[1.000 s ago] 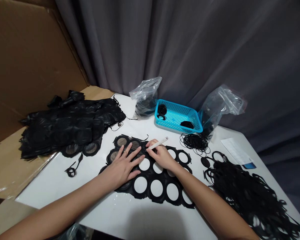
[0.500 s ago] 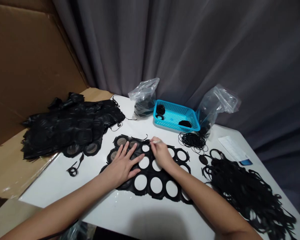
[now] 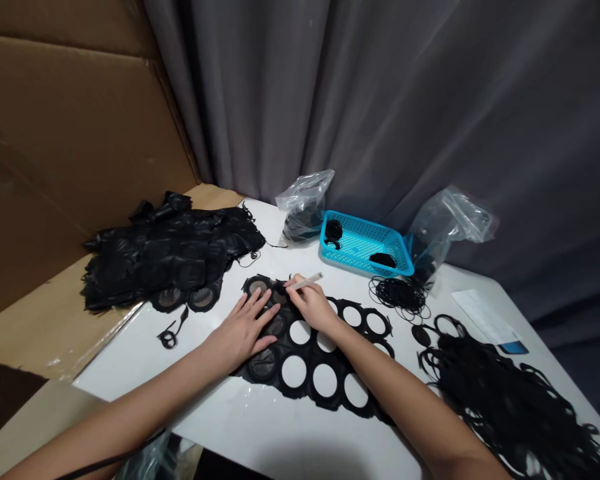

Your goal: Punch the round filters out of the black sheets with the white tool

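Note:
A black rubber-like sheet [image 3: 307, 363] with rows of round rings lies on the table. Several of its circles are open and show white; those at its left end still have dark discs in them. My left hand [image 3: 243, 327] lies flat on that left part, fingers spread. In my right hand [image 3: 314, 305] is a slim pale-grey tool [image 3: 307, 281], pinched between the fingers. Its tip, too small to make out, is at a dark disc in the sheet's far row, just right of my left fingertips.
Black sheets [image 3: 170, 257] are stacked at left, near a loose black scrap [image 3: 169, 339]. A blue basket [image 3: 365, 253] holds black rings, between two clear bags [image 3: 305, 200] [image 3: 445, 220]. Thin rings [image 3: 400, 297] lie in front. At right are a black scrap heap [image 3: 505, 400] and white paper [image 3: 485, 315].
My right hand with the tool has shifted left along the far row, from an opened circle to a dark-filled one. My left hand stays flat on the sheet. The view has tilted slightly.

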The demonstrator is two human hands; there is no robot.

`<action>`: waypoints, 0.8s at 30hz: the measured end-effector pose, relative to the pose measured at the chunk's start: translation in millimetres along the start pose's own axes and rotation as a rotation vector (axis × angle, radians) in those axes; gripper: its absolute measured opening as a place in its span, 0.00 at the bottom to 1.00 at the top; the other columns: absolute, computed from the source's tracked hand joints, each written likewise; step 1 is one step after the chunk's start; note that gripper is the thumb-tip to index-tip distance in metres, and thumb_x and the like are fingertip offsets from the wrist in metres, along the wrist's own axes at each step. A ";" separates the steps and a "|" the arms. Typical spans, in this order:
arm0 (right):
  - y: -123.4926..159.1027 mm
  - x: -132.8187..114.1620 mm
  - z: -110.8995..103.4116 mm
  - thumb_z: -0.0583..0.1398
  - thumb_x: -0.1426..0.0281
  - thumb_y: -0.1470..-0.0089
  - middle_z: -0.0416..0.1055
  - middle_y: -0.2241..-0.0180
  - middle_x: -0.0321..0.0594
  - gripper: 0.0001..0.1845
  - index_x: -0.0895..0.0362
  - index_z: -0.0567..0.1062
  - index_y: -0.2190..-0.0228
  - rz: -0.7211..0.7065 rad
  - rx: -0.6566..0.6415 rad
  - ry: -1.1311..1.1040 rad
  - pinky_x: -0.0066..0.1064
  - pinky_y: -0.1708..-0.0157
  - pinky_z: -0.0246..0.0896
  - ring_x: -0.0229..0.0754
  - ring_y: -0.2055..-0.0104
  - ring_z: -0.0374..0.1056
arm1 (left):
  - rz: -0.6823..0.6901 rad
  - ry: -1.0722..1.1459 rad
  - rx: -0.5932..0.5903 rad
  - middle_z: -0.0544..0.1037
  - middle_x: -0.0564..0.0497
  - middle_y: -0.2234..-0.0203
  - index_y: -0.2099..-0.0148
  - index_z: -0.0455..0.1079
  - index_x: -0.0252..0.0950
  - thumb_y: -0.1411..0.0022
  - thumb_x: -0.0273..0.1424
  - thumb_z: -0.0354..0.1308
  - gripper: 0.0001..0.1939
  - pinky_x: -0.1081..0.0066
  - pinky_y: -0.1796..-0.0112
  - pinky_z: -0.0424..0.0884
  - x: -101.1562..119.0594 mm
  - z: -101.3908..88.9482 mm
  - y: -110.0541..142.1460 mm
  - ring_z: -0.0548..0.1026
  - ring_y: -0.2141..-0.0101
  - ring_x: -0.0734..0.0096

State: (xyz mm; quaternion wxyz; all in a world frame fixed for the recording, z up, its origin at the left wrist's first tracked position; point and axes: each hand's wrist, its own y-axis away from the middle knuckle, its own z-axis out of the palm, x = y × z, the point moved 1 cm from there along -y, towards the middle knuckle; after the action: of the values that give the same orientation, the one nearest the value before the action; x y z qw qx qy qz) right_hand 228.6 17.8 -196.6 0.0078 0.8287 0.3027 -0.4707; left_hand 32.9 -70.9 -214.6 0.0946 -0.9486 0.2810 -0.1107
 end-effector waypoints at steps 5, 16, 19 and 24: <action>0.6 3.6 7.0 0.56 0.68 0.41 0.74 0.61 0.40 0.06 0.55 0.71 0.69 0.036 -0.067 -0.069 0.34 0.55 0.64 0.43 0.58 0.70 | -0.020 -0.005 -0.024 0.56 0.37 0.32 0.33 0.62 0.38 0.32 0.44 0.57 0.29 0.43 0.39 0.56 0.7 1.0 3.4 0.51 0.33 0.40; 1.2 2.6 9.0 0.56 0.69 0.40 0.72 0.60 0.42 0.05 0.54 0.70 0.68 0.027 -0.087 -0.052 0.37 0.52 0.63 0.44 0.55 0.69 | -0.023 0.016 -0.025 0.55 0.38 0.31 0.34 0.63 0.38 0.30 0.44 0.54 0.27 0.43 0.38 0.54 2.4 0.6 3.0 0.48 0.32 0.42; 1.4 3.0 9.7 0.56 0.69 0.40 0.72 0.60 0.42 0.05 0.54 0.70 0.68 0.028 -0.084 -0.051 0.37 0.52 0.63 0.44 0.55 0.69 | -0.023 0.016 -0.022 0.55 0.38 0.32 0.34 0.63 0.37 0.30 0.44 0.54 0.27 0.42 0.39 0.55 2.6 0.9 2.8 0.49 0.32 0.41; 0.3 3.4 7.3 0.56 0.70 0.40 0.71 0.60 0.41 0.04 0.55 0.70 0.67 0.035 -0.089 -0.050 0.37 0.53 0.63 0.44 0.56 0.69 | -0.020 0.000 -0.029 0.56 0.38 0.32 0.34 0.63 0.37 0.30 0.43 0.55 0.27 0.42 0.39 0.55 3.0 -0.2 2.1 0.49 0.32 0.39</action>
State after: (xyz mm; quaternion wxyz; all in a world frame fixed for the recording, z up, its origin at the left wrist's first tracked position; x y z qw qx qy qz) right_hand 224.4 17.1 -203.4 0.0602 0.8208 0.3085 -0.4770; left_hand 34.2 -74.3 -214.5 0.0796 -0.9527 0.2731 -0.1073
